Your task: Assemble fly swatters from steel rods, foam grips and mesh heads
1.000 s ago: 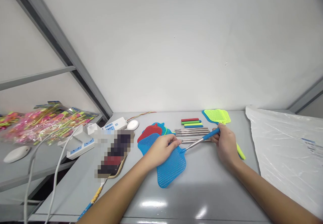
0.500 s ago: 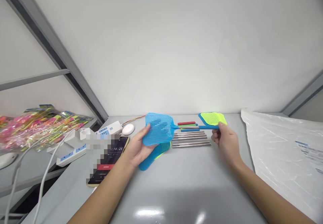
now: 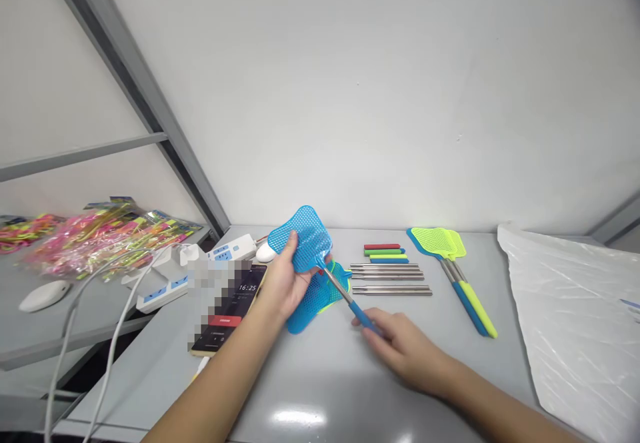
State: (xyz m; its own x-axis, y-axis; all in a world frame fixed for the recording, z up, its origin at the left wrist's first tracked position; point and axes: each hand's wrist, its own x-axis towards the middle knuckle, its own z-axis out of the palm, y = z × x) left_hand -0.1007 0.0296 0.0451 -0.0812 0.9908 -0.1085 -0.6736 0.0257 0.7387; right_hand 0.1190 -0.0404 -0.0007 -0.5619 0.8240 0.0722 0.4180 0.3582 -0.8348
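**Swatter (image 3: 301, 240), blue, one: held at both ends**

Left hand (image 3: 289, 284), one: thumb laid over the perforated face, other fingers behind, pinched to the head's thickness; those rear fingers mostly hidden from me.
Right hand (image 3: 403, 346), one: fingers curled narrowly about the blue grip (image 3: 362, 316), whose butt is lost beneath them. The piece slants over the table (image 3: 325, 393), its head uppermost.

Below: loose heads (image 3: 305, 313), a blue one foremost; overlapped, number uncertain.
Just right of these: steel rods (image 3: 393, 290), two groups, packed too closely for me to count.
Behind the rods: loose grips (image 3: 382, 246), at least four, in red, green, yellow-green and blue.
Farther right: assembled swatters (image 3: 434, 240), two by their handles, blue and yellow-green, side by side, heads overlapping.
Beyond: white plastic sheet (image 3: 565, 323), one, partly cut off.
Left: phone (image 3: 233, 303), one, partly blurred out; power strips (image 3: 165, 294), two.
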